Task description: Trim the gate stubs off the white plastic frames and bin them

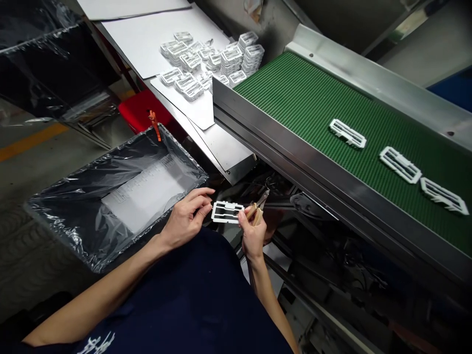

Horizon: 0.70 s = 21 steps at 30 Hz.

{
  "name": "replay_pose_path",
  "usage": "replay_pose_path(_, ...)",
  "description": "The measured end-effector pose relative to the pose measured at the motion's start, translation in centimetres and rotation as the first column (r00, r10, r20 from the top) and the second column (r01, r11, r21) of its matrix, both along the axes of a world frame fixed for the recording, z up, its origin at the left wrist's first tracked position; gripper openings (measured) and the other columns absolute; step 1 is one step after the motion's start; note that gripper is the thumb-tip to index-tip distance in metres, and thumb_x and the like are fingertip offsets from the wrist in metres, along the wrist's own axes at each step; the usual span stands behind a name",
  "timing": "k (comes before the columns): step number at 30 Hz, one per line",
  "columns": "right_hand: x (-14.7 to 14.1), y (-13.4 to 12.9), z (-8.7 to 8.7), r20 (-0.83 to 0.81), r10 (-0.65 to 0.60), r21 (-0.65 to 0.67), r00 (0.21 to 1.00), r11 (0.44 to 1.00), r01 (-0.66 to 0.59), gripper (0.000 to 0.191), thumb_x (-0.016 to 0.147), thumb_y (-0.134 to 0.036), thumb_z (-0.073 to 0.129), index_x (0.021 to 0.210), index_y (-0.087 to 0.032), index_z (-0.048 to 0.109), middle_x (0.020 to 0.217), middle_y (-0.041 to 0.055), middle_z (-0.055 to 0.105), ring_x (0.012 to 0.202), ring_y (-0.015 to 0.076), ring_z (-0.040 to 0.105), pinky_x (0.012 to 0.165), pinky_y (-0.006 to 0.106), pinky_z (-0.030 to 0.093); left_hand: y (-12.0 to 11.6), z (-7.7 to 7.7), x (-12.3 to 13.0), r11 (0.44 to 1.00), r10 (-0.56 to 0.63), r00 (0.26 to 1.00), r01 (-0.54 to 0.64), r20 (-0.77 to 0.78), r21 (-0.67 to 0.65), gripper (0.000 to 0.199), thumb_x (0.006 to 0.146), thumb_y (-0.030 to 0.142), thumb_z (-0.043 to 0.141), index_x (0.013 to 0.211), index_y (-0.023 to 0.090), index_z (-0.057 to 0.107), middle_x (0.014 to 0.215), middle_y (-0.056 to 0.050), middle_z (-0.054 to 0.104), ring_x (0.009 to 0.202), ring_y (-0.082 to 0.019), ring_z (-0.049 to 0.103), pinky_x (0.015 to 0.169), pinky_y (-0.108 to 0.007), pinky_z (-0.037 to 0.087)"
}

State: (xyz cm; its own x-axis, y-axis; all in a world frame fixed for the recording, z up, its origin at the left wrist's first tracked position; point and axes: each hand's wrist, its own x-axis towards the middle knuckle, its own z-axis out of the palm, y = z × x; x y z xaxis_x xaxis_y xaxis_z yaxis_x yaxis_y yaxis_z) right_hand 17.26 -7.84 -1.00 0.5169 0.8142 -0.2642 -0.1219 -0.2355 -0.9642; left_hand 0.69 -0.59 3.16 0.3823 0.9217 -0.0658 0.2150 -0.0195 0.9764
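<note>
My right hand (253,233) is closed around nippers with tan handles (255,214), their metal jaws pointing up and away. Between its thumb and fingers it also pinches the right end of a white plastic frame (225,221), a flat rectangular part with long slots. At the frame's left edge is my left hand (188,216), thumb and forefinger drawn together against that edge and the other fingers partly stretched. Both hands are in front of my dark blue shirt, between the lined bin and the conveyor.
A green ribbed conveyor belt (295,93) with metal side rails carries three white frames (400,164). Stacks of similar frames (232,59) stand on a white-covered table (136,44). To the left, a bin lined with clear plastic (88,196) contains a pale sheet and frames.
</note>
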Motion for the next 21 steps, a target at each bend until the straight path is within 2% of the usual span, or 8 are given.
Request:
replay_pose_path(2,-0.6,-0.9,-0.4,-0.059,0.066,-0.048,0.996,0.996,-0.069,0.021,0.076,-0.035,0.062,0.082,-0.02,0.049,0.069,-0.0037,0.047,0.057,0.0092,0.045,0.054,0.022,0.039,0.6,0.4,0.0,0.987,-0.159,0.986,0.159,0.044,-0.002,0.015,0.085,0.024,0.053,0.083,0.018,0.066,0.107,-0.01,0.061,0.088,-0.022,0.055,0.078,-0.029,0.04)
replay_pose_path(4,-1.1,-2.0,-0.5,-0.089,0.204,-0.127,0.975,0.968,-0.215,0.022,0.076,-0.038,0.061,0.082,-0.02,0.049,0.069,-0.0036,0.048,0.058,0.0101,0.047,0.056,0.023,0.04,1.2,0.6,0.0,0.934,-0.354,0.935,0.355,0.029,-0.039,0.018,0.088,0.026,0.049,0.091,0.017,0.065,0.093,-0.008,0.063,0.078,-0.019,0.056,0.07,-0.027,0.041)
replay_pose_path(7,-0.9,-4.0,0.6,0.014,0.436,-0.304,0.9,0.859,-0.411,0.021,0.078,-0.04,0.058,0.081,-0.02,0.051,0.068,-0.0033,0.051,0.059,0.0113,0.048,0.057,0.024,0.04,1.7,0.7,0.1,0.797,-0.603,0.798,0.601,-0.016,-0.065,0.021,0.089,0.027,0.046,0.089,0.016,0.063,0.077,-0.005,0.062,0.065,-0.016,0.053,0.06,-0.025,0.039)
replay_pose_path(9,0.0,-5.3,2.0,0.155,0.516,-0.399,0.843,0.813,-0.425,0.019,0.082,-0.039,0.054,0.086,-0.021,0.053,0.073,-0.0019,0.056,0.064,0.0129,0.052,0.062,0.025,0.041,1.8,0.8,0.4,0.705,-0.709,0.705,0.707,-0.031,-0.054,0.021,0.089,0.027,0.045,0.087,0.016,0.063,0.073,-0.004,0.061,0.062,-0.015,0.051,0.058,-0.024,0.037)
replay_pose_path(11,1.2,-6.4,3.9,0.302,0.558,-0.445,0.773,0.8,-0.403,0.019,0.085,-0.036,0.051,0.097,-0.022,0.053,0.085,0.001,0.06,0.076,0.0158,0.055,0.072,0.028,0.042,1.9,0.9,1.0,0.644,-0.765,0.642,0.764,-0.046,-0.036,0.021,0.089,0.028,0.045,0.086,0.017,0.063,0.071,-0.004,0.06,0.061,-0.015,0.05,0.058,-0.025,0.036)
replay_pose_path(13,2.4,-7.2,5.9,0.428,0.611,-0.485,0.666,0.777,-0.401,0.021,0.084,-0.032,0.051,0.103,-0.022,0.052,0.094,0.0034,0.06,0.087,0.0188,0.055,0.08,0.031,0.041,2.2,1.2,1.6,0.599,-0.8,0.596,0.801,-0.071,-0.02,0.021,0.089,0.029,0.045,0.082,0.017,0.061,0.069,-0.003,0.059,0.059,-0.015,0.049,0.057,-0.025,0.034)
replay_pose_path(16,3.2,-7.7,8.3,0.538,0.681,-0.566,0.497,0.729,-0.386,0.025,0.082,-0.028,0.053,0.106,-0.022,0.052,0.099,0.0053,0.06,0.092,0.022,0.053,0.081,0.034,0.041,3.0,1.7,2.3,0.509,-0.854,0.505,0.861,-0.128,-0.003,0.021,0.089,0.027,0.043,0.076,0.017,0.055,0.063,-0.002,0.054,0.054,-0.014,0.045,0.054,-0.026,0.031)
replay_pose_path(21,2.7,-7.4,10.0,0.599,0.708,-0.63,0.374,0.705,-0.326,0.024,0.082,-0.029,0.052,0.105,-0.023,0.052,0.098,0.0063,0.06,0.088,0.023,0.053,0.075,0.035,0.039,4.0,2.2,3.0,0.386,-0.903,0.387,0.922,-0.185,0.045,0.02,0.09,0.024,0.04,0.072,0.018,0.046,0.059,0.0,0.046,0.05,-0.013,0.038,0.051,-0.027,0.026)
